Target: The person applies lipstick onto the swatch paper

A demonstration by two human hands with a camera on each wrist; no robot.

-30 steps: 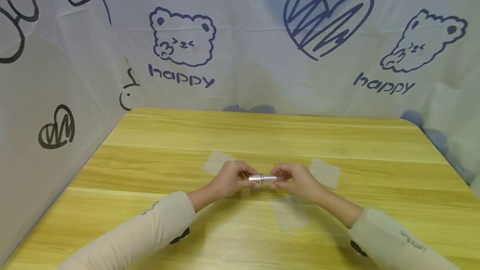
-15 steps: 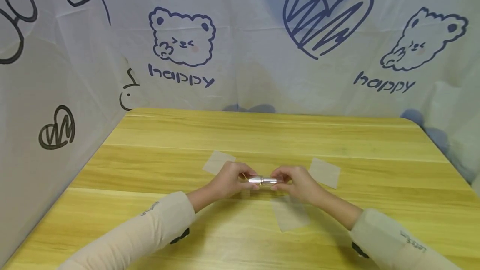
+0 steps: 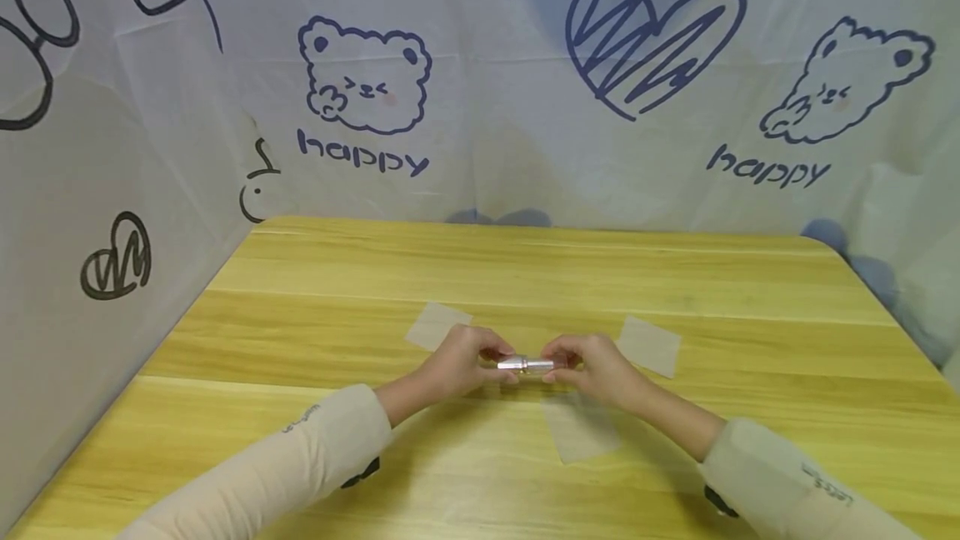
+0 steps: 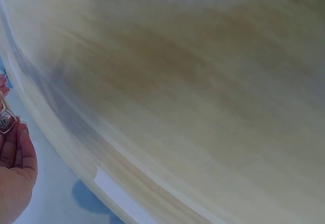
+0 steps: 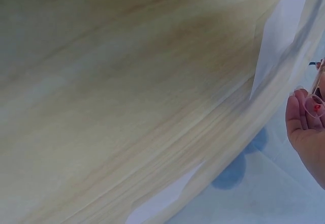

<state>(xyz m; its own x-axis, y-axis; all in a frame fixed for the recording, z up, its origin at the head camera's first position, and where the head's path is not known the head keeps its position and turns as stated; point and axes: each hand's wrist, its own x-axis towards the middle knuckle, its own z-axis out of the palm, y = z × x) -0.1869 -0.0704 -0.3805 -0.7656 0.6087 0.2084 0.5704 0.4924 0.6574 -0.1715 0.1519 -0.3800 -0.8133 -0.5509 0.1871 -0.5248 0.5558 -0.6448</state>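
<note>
A slim, shiny lipstick tube (image 3: 528, 364) lies sideways between the two hands in the head view, just above the table. Its silver end is pinched between the thumb and fingers of my left hand (image 3: 457, 362). My right hand (image 3: 600, 363) pinches the pinkish, see-through end the same way. In the left wrist view, a gold-edged, diamond-shaped end (image 4: 6, 121) with a printed label shows beside the left fingers. The right wrist view catches a round clear end (image 5: 315, 106) with a red spot, against the right fingers. Part of the tube is hidden by fingers.
Pale square sheets lie on the wood-grain table (image 3: 360, 273): a left sheet (image 3: 435, 323), a right sheet (image 3: 651, 348) and a near sheet (image 3: 581, 432). Behind the table hangs a white cloth (image 3: 510, 123) with printed bears and hearts.
Both hands and the tube have shifted slightly nearer to me, the right hand a little more than the left. Each hand keeps its pinch on the tube.
</note>
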